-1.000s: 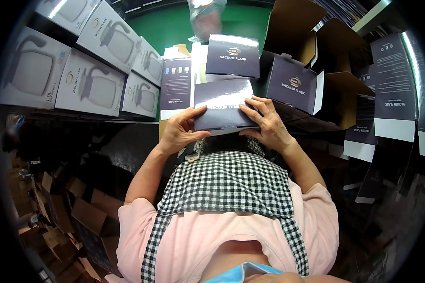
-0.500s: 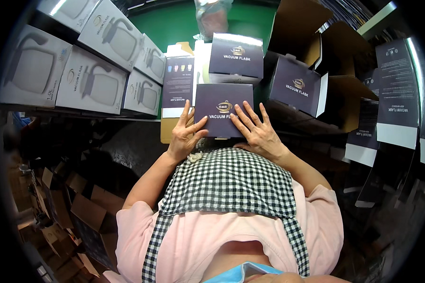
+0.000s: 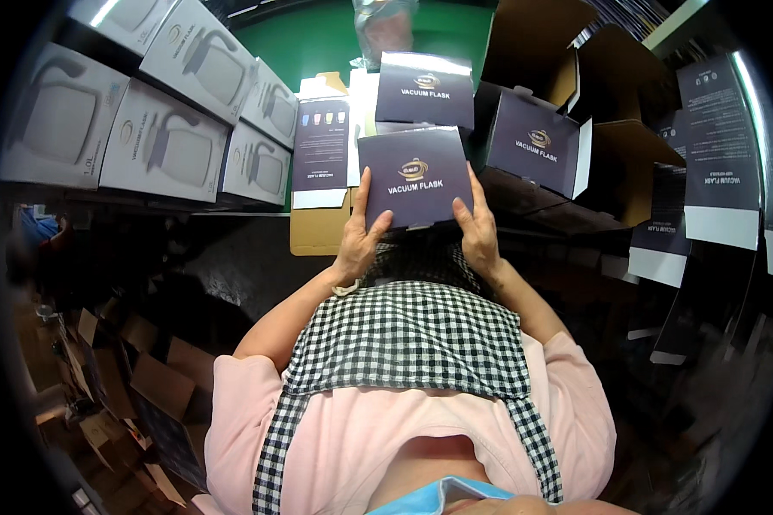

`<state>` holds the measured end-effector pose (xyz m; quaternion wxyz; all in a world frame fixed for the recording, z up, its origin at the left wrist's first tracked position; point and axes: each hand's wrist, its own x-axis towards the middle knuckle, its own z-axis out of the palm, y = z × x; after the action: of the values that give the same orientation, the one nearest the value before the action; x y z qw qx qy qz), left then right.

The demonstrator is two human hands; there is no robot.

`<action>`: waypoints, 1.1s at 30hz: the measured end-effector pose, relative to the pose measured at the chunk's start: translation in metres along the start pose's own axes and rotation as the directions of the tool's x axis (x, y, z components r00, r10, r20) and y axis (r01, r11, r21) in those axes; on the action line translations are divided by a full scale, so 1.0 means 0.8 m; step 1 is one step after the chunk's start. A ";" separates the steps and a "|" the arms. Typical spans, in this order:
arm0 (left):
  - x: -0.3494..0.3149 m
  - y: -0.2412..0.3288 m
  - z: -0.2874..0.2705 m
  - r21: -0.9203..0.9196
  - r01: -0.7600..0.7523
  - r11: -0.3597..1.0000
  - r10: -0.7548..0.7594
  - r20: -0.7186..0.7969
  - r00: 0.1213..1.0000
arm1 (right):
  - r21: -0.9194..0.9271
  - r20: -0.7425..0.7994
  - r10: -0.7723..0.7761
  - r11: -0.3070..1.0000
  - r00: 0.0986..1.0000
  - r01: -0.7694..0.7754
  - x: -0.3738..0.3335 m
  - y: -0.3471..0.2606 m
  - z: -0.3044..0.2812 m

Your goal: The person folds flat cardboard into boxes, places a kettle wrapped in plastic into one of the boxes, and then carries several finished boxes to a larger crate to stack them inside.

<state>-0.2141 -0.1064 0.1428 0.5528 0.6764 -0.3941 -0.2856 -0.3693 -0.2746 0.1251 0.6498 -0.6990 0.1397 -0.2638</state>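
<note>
A dark purple carton (image 3: 415, 184) with a gold emblem is between my two hands, its lid flap closed and tilted slightly. My left hand (image 3: 362, 232) grips its left side, thumb over the near left corner. On the opposite side my right hand (image 3: 479, 227) presses with fingers along the edge and thumb near the front. Just beyond stands another closed purple carton (image 3: 425, 90). To the right, a third purple carton (image 3: 537, 142) sits inside an open brown cardboard box (image 3: 623, 163).
White cartons (image 3: 167, 142) with printed jugs are stacked at the left on the green table (image 3: 301, 43). A flat purple carton (image 3: 321, 142) lies beside them. A clear plastic bag (image 3: 385, 30) is at the back. More flattened cartons (image 3: 721, 146) hang at the right; opened boxes (image 3: 163, 378) lie lower left.
My hands have gone from lying spread on the carton's top to gripping its two sides. The carton has shifted slightly away and turned a little.
</note>
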 end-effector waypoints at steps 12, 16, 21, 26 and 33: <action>0.007 -0.015 0.027 0.137 -0.008 0.991 -0.002 0.077 0.997 | -0.932 0.041 -0.451 0.304 0.892 0.197 -0.025 -0.021 -0.004; 0.009 0.010 0.028 0.174 0.005 0.985 -0.013 0.044 0.999 | -0.660 0.218 -0.492 0.562 0.843 0.499 -0.036 -0.004 -0.013; 0.008 0.023 0.028 0.663 -0.503 0.555 0.506 0.210 0.836 | -0.578 0.029 -0.683 0.585 0.730 0.569 -0.048 0.029 -0.005; 0.025 0.025 0.042 0.576 -0.725 0.378 0.579 0.464 0.671 | -0.567 0.042 -0.690 0.578 0.722 0.586 -0.046 0.038 -0.011; 0.062 -0.001 0.029 0.725 -0.294 0.623 0.523 -0.106 0.846 | -0.778 0.140 -0.644 0.398 0.752 0.486 -0.037 0.033 -0.003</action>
<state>-0.2069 -0.1603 0.1390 0.3682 0.7574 -0.5248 0.1239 -0.3912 -0.2639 0.0933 0.1364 -0.8840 0.0518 -0.4441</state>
